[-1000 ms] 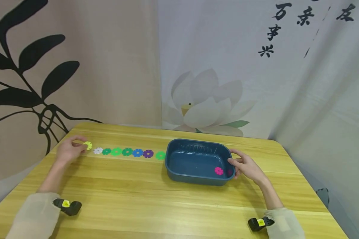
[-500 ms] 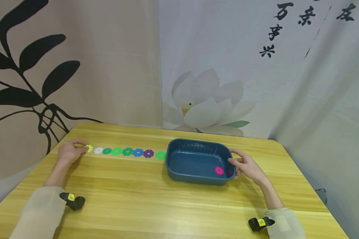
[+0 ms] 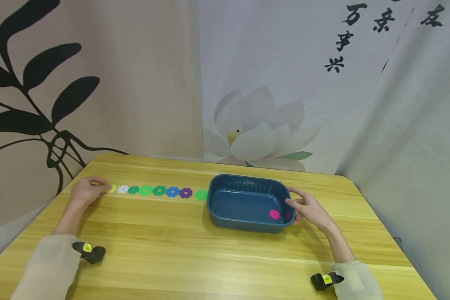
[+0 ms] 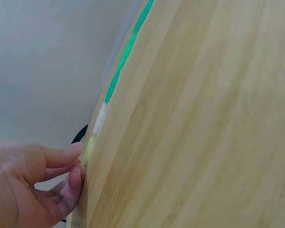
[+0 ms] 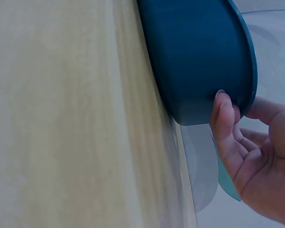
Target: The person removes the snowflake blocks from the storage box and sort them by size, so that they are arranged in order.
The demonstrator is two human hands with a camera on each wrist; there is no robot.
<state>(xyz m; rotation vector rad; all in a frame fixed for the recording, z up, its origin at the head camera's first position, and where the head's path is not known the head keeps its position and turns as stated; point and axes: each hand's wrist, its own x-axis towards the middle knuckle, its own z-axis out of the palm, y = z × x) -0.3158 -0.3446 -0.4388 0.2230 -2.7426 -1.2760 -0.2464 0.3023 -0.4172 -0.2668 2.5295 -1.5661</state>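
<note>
My left hand is at the left end of a row of flower-shaped plastic discs. Its thumb and fingertips pinch the edge of a yellow disc, which lies on the table and is partly covered by the fingers. To its right come a white disc, several green ones, a blue disc and a purple disc. My right hand grips the right end of a dark blue plastic basin, thumb over the rim and fingers against the outer wall. One pink disc lies inside the basin.
A light green disc sits right by the basin's left wall, with a gap between it and the purple disc. The wooden table ends at the back against a printed curtain.
My left hand has lowered the yellow disc from a tilted position onto the table, at the left end of the row beside the white disc. The right hand and basin stay in place.
</note>
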